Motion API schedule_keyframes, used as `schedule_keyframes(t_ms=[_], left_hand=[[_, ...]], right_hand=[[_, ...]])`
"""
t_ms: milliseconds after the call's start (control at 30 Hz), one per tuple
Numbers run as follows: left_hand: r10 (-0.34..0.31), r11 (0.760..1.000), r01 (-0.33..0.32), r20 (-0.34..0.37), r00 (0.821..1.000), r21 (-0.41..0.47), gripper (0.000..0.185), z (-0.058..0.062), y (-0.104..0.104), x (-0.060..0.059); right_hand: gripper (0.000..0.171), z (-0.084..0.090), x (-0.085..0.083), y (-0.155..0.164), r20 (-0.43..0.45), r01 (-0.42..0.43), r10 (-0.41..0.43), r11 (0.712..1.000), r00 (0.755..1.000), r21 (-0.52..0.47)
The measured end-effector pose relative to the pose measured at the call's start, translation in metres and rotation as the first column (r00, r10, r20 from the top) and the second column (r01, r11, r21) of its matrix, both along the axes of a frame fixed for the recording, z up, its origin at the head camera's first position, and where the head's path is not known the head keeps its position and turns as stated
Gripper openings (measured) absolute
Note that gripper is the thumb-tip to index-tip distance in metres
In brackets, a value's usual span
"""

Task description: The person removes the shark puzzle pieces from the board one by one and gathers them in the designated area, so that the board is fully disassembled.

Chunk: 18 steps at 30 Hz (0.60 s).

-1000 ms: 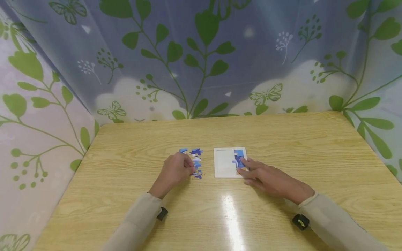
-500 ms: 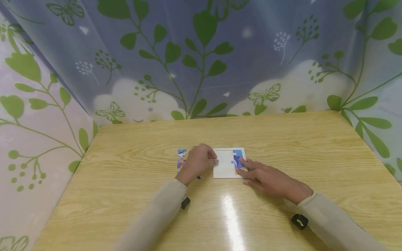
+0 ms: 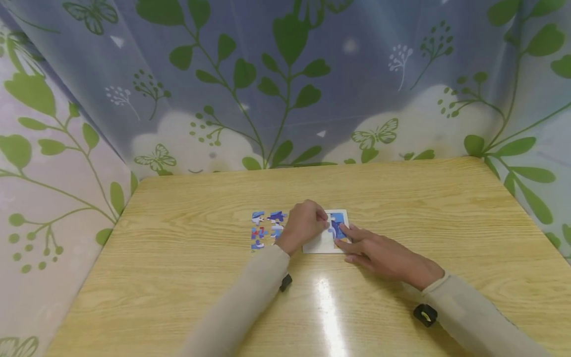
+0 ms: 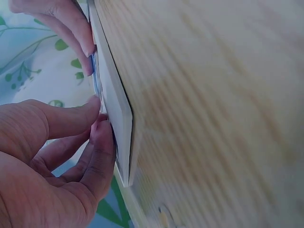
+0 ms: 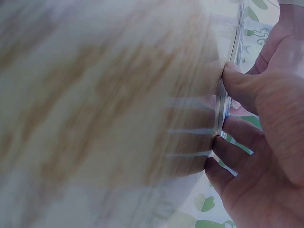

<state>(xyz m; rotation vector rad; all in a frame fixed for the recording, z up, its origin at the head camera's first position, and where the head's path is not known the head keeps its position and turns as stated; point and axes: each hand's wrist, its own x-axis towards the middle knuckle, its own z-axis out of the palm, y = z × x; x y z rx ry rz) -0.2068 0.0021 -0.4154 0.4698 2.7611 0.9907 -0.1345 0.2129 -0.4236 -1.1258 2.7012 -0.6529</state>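
A white puzzle board [image 3: 317, 244] lies flat at the middle of the wooden table [image 3: 401, 198]. Blue pieces [image 3: 339, 221] sit fitted in its right part. My left hand [image 3: 324, 219] reaches over the board's left half, fingers curled. In the left wrist view, thumb and forefinger [image 4: 97, 114] pinch together right at the board [image 4: 118, 109]; the puzzle piece between them is mostly hidden. My right hand [image 3: 345, 243] rests with straight fingers on the board's right edge [image 5: 221, 109], steadying it. Several loose blue pieces [image 3: 266, 230] lie just left of the board.
A leaf-and-butterfly patterned curtain [image 3: 285, 74] closes off the table at the back and on both sides. A bright glare streak [image 3: 327, 307] lies on the wood in front of the board. Bare tabletop spreads to the left, right and near side.
My left hand left the loose pieces and moved right onto the board, uncovering the pieces. The right hand stayed on the board's right edge.
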Motion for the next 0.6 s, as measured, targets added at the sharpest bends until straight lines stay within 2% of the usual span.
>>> schedule_keyframes(t_ms=[367,600], left_hand=[[-0.008,1.000,0.008,-0.033,0.999,0.002,0.004,-0.001,0.012,-0.001],[0.025,0.999,-0.024,-0.025,0.999,0.030,0.005,-0.004,0.013,-0.001]], right_hand=[[0.043,-0.001,0.000,0.001,0.006,-0.006,0.006,1.000,1.000,-0.010],[0.043,0.000,0.000,0.001,-0.003,-0.009,0.009,1.000,1.000,-0.010]])
